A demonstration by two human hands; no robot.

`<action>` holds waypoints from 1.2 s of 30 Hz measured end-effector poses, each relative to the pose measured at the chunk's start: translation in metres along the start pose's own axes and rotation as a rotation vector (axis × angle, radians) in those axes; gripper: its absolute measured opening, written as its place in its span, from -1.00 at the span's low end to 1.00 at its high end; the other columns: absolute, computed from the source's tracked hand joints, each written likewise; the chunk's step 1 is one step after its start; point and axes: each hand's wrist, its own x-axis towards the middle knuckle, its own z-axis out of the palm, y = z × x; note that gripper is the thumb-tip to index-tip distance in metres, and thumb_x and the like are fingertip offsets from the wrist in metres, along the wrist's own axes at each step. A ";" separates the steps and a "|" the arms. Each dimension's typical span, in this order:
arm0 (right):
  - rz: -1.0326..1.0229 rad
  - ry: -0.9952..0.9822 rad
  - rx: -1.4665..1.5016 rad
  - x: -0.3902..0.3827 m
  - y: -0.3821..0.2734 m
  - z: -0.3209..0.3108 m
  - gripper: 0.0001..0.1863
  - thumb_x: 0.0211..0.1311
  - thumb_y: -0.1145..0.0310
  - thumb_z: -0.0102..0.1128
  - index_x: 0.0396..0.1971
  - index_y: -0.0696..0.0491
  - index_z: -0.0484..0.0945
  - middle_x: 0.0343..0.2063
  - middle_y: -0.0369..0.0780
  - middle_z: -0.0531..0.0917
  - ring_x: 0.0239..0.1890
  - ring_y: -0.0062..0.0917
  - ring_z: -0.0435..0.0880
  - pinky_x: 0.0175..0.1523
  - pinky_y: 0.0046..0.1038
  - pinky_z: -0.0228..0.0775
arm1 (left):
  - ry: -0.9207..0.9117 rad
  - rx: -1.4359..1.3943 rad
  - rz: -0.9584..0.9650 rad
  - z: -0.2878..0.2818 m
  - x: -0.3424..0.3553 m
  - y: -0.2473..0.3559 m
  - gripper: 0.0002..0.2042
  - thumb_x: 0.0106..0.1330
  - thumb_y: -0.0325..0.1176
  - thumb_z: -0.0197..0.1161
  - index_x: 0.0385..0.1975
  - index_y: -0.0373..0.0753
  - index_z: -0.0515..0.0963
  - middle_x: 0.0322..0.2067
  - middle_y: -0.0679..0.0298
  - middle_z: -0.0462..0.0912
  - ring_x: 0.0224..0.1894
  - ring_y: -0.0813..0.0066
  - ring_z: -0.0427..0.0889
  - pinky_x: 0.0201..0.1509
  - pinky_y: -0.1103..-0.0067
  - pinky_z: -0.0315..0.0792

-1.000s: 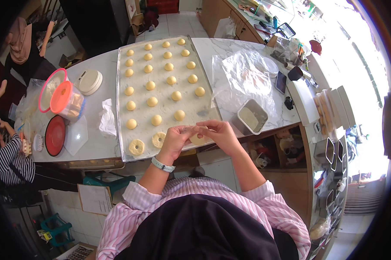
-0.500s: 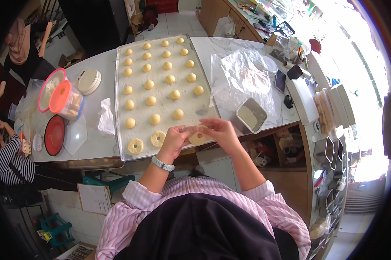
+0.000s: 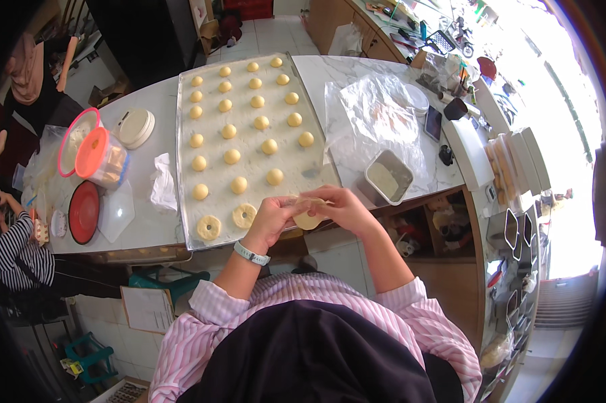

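Observation:
Both hands grip one flattened piece of pale yellow dough [image 3: 307, 220] over the tray's front edge. My left hand [image 3: 273, 218] has its fingers closed on the dough's left side. From the right, my right hand [image 3: 343, 207] pinches its upper edge; the fingertips of the two hands meet and partly hide the dough. Just left of them on the large metal tray [image 3: 283, 215] lie two dough rings [image 3: 244, 215], each with a hole in the middle. Beyond these, rows of round dough balls [image 3: 231, 156] run to the tray's far end.
Right of the tray stand a square metal tin [image 3: 389, 176] and a clear plastic sheet [image 3: 380, 111]. To the left are a white cloth [image 3: 162, 183], a red bowl [image 3: 84, 210], an orange-lidded tub [image 3: 96, 156] and a white scale [image 3: 135, 127]. Two other people are at the far left.
The dough in my hands has turned and hangs lower, and the hole that showed in it is now covered by fingers. The dough on the tray has stayed in place.

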 end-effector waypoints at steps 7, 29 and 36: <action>0.041 -0.155 -0.114 0.002 0.007 -0.009 -0.63 0.09 0.43 0.19 -0.04 -0.06 0.56 -0.26 -0.25 0.44 -0.16 -0.55 0.41 -0.03 -0.53 0.26 | -0.044 0.051 -0.052 0.004 -0.002 0.007 -0.76 0.13 -0.42 0.32 -0.27 -0.44 0.56 -0.34 0.19 0.64 -0.32 0.53 0.64 -0.22 0.64 0.57; 0.090 0.047 -0.101 0.010 -0.004 -0.015 -0.66 0.04 0.39 0.29 -0.12 0.05 0.60 -0.37 -0.34 0.59 -0.37 -0.70 0.50 -0.21 -0.62 0.36 | 0.029 -0.038 0.015 0.002 0.011 0.001 -0.73 0.17 -0.33 0.30 -0.26 -0.42 0.57 -0.33 0.21 0.63 -0.30 0.51 0.62 -0.17 0.56 0.55; 0.088 0.049 -0.059 0.007 -0.006 -0.012 -0.52 0.04 0.42 0.30 0.01 0.20 0.47 -0.19 -0.22 0.61 -0.23 -0.66 0.57 -0.12 -0.61 0.38 | 0.106 -0.063 -0.004 0.003 0.013 0.001 -0.73 0.18 -0.32 0.30 -0.28 -0.42 0.57 -0.33 0.21 0.63 -0.29 0.49 0.63 -0.15 0.56 0.55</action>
